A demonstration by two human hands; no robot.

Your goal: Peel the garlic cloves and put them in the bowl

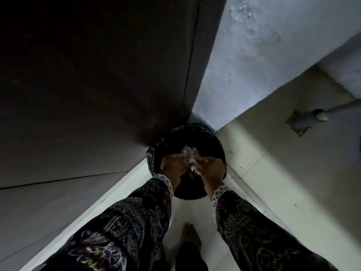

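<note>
The fingers [192,169] of the right hand [208,166] are curled and pinch pale, papery garlic skins [189,153] at their near edge. The left hand [172,163] lies just left of the skins, fingers extended toward them; whether these fingers grip the skins cannot be told, since the area is dark and blurred. Both hands are held close together over the opening of a round waste bin lined with a black plastic bag [211,141]. The skins sit between the two hands, above the bin's dark interior. No peeled cloves can be made out.

Each wrist carries a dark sleeve with a paisley pattern and a white lace cuff: the left sleeve [125,222] enters from the lower left, the right sleeve [254,227] from the lower right.

The bin stands in a far corner on a pale tiled floor [197,214]. A dark panel [97,75] rises at left, a blue-grey rough wall [263,45] at far right. A bare foot [190,235] rests on the floor, near, between the sleeves. A grey pipe fitting [306,121] lies at right on a beige surface
</note>
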